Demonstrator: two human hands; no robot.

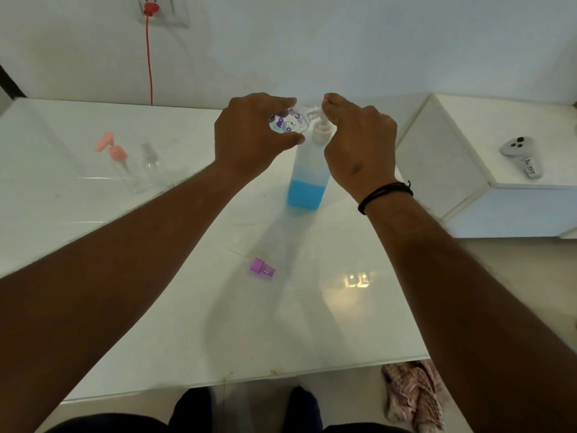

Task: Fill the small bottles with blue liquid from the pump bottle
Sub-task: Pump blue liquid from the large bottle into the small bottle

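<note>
1. The left hand [249,135] grips a small patterned bottle [288,121], tilted with its mouth against the pump spout.
2. The right hand [359,142] rests curled over the pump head of the pump bottle [307,173], which stands near the counter's [187,323] far edge, blue liquid low inside.
3. A purple cap [261,266] lies mid-counter; two empty small bottles [137,164] stand toward the far left corner.

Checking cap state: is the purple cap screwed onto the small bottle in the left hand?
No, the purple cap lies on the table, apart from the small bottle held by the left hand.
</note>
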